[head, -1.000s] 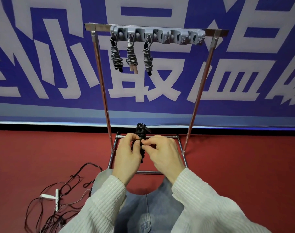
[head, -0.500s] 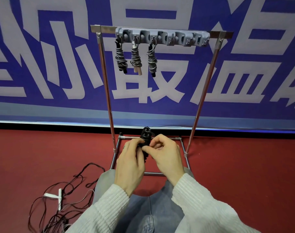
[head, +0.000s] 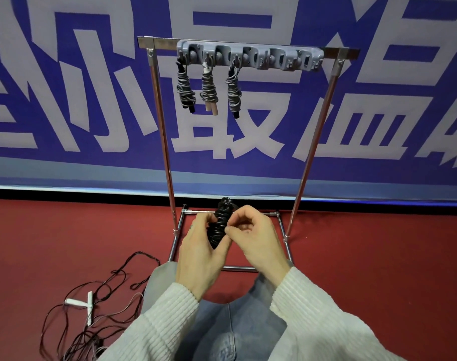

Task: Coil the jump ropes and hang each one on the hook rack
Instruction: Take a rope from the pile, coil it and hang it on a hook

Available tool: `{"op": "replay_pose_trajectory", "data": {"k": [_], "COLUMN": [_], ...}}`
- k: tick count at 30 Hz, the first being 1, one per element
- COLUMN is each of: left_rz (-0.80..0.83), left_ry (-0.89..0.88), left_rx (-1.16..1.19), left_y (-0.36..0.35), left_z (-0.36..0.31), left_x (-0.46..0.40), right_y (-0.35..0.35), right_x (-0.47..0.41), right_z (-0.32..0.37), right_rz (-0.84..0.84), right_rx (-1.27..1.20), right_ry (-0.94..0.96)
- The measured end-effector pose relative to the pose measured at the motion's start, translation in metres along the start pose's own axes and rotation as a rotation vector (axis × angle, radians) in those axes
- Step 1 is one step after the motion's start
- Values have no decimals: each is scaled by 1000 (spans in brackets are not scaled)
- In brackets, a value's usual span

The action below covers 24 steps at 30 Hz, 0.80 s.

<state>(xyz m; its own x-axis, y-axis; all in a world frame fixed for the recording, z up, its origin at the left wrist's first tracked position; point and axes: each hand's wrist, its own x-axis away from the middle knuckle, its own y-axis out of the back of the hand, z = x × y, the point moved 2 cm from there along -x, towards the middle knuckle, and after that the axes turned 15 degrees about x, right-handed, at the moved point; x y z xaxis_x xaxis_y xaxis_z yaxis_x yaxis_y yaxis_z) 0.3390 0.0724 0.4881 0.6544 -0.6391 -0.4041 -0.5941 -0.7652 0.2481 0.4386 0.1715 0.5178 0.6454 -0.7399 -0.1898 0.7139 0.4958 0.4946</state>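
Note:
A black jump rope (head: 220, 225), wound into a tight upright bundle, sits between my two hands in front of the stand's base. My left hand (head: 202, 252) grips the bundle's lower part. My right hand (head: 256, 239) pinches the rope at the bundle's right side with thumb and forefinger. High above, a grey hook rack (head: 249, 56) is fixed to the stand's top bar. Three coiled ropes hang from its left hooks: a first coil (head: 185, 87), a second coil (head: 209, 87) with tan handles, and a third coil (head: 233, 91). The hooks to the right are bare.
The metal stand (head: 164, 142) rises from a rectangular base on the red floor (head: 378, 256). Loose dark ropes (head: 102, 295) with white handles (head: 89, 307) lie tangled at the lower left. A blue banner covers the wall behind. My knees in denim are below my hands.
The view has drifted slightly, so the rack sits a little higher right in frame. My hands keep working the black bundle; the right fingers have shifted along its side.

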Motion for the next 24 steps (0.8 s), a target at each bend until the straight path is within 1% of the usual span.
{"op": "replay_pose_trajectory", "data": {"k": [3, 6, 8, 9, 11, 12, 13, 16, 17, 18, 20, 24], "left_rz": [-3, 4, 30, 52, 78, 79, 75, 82, 99, 119, 141, 108], "left_ry": [-22, -48, -59, -56, -53, -62, -76, -105, -109, -111, -101, -110], "left_rx": [44, 30, 32, 45, 53, 46, 38, 8, 2, -10, -39, -41], "left_y": [0, 2, 3, 3, 2, 3, 3, 8, 10, 12, 14, 14], "left_z": [-5, -8, -10, -11, -13, -13, -13, -14, -12, -11, -8, -8], "left_x": [-1, -4, -4, -5, -5, -5, -6, -8, -9, -9, -9, -6], "right_y": [2, 2, 3, 4, 4, 4, 4, 11, 14, 18, 22, 19], "right_x": [1, 4, 9, 10, 12, 12, 10, 2, -1, -5, -9, -12], "right_z": [1, 1, 3, 5, 8, 9, 10, 11, 11, 10, 8, 6], "right_rz": [-58, -114, -215, -272, -330, -306, -259, -62, -8, 28, 69, 115], "right_rx": [-100, -137, -56, 35, 162, 129, 35, -395, -430, -396, -291, -216], "right_ry": [35, 72, 138, 183, 224, 197, 140, -161, -225, -244, -217, -174]}}
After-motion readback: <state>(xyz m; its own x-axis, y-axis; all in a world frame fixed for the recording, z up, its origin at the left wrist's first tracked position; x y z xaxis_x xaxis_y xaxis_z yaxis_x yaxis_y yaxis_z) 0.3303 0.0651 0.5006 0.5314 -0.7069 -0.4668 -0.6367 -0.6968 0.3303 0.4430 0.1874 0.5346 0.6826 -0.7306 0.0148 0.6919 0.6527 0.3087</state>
